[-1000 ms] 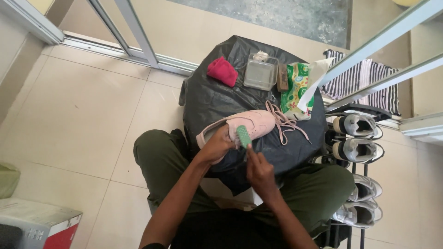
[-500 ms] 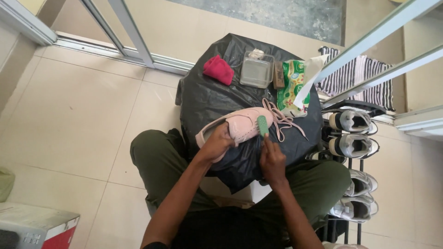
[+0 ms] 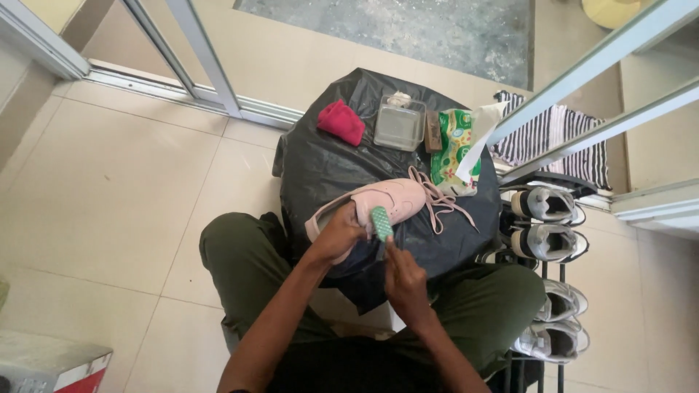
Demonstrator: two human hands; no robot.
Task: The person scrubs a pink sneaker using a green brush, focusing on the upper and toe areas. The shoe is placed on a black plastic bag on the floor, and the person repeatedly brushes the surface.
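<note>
The black bag (image 3: 328, 171) hides the surface beneath it entirely. The left hand (image 3: 336, 236) covers part of the pink shoe (image 3: 378, 200), and the brush (image 3: 381, 223) handle disappears inside the right hand (image 3: 405, 280). The box (image 3: 51, 364) and the lowest rack shoes (image 3: 547, 340) are cut off by the bottom edge.

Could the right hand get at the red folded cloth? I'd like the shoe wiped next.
Probably yes, once it drops the green brush: the right hand is full, but bare black plastic leads to the red folded cloth.
</note>
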